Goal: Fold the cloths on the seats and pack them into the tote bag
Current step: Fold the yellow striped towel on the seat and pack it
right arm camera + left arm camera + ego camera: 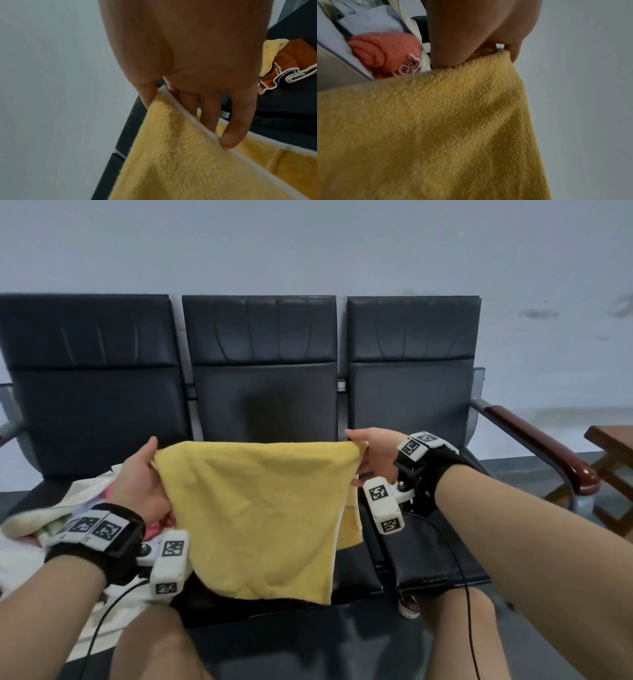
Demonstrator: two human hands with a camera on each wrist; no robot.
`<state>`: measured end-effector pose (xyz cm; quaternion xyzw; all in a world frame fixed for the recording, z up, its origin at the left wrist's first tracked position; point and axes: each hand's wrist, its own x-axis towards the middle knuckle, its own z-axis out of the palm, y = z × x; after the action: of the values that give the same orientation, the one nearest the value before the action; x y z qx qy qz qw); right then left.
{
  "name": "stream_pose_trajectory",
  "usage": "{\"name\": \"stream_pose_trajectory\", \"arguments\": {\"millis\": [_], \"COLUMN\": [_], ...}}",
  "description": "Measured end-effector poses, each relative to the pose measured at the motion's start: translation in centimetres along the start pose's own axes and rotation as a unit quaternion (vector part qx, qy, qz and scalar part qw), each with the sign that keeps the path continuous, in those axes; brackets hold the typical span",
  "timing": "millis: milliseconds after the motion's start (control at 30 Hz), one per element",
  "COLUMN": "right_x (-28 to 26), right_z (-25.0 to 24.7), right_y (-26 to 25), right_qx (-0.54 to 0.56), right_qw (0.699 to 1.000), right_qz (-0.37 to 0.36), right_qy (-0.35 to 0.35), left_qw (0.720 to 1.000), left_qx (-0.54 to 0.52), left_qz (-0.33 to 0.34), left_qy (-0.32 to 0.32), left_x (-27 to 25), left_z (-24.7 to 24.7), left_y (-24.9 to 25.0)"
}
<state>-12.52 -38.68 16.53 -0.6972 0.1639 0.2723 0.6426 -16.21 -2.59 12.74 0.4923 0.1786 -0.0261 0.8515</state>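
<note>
A yellow terry towel (260, 508) hangs doubled over in front of the middle seat (267, 402), stretched between both hands. My left hand (156, 463) pinches its upper left corner, and the left wrist view shows that pinch (501, 52) on the towel (436, 128). At the upper right corner my right hand (363, 448) holds the towel, thumb and fingers (228, 140) closed over the white-trimmed edge (171, 155). A cream tote bag (51, 508) lies open on the left seat, with a coral cloth (385, 51) and a pale blue cloth (373, 20) inside.
An orange cloth with black and white trim (291, 63) and a pale yellow cloth (271, 54) lie on a dark seat beyond my right hand. A wooden armrest (548, 446) ends the bench on the right; a wooden stool (613, 446) stands past it. A grey wall is behind.
</note>
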Motion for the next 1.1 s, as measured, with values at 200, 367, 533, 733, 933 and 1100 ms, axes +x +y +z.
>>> {"name": "stream_pose_trajectory", "arguments": {"millis": [200, 367, 533, 733, 933, 1100], "right_x": [-1.6, -0.3, -2.6, -3.8, -4.6, -5.3], "right_z": [0.2, -0.7, -2.3, -3.4, -3.7, -3.5], "right_y": [-1.0, -0.6, -4.8, -6.7, -6.2, -6.4], "right_qx": [-0.025, -0.049, -0.03, -0.053, -0.056, -0.016], "right_qw": [0.999, 0.979, 0.954, 0.949, 0.94, 0.936], "right_qz": [0.02, -0.103, -0.197, -0.194, -0.206, -0.225], "right_qy": [-0.013, 0.169, 0.225, 0.241, 0.268, 0.269], "left_qw": [0.998, 0.989, 0.945, 0.99, 0.995, 0.98], "left_qx": [0.045, 0.147, 0.275, 0.093, 0.035, 0.119], "left_qz": [0.031, 0.019, 0.155, 0.1, 0.091, 0.161], "left_qy": [-0.026, 0.031, 0.09, -0.023, -0.006, -0.017], "left_x": [-0.6, 0.3, 0.2, -1.1, -2.7, -3.5], "left_z": [1.3, 0.0, 0.2, 2.5, 3.3, 3.0], "left_y": [0.1, 0.1, 2.2, 3.9, 3.8, 4.0]}}
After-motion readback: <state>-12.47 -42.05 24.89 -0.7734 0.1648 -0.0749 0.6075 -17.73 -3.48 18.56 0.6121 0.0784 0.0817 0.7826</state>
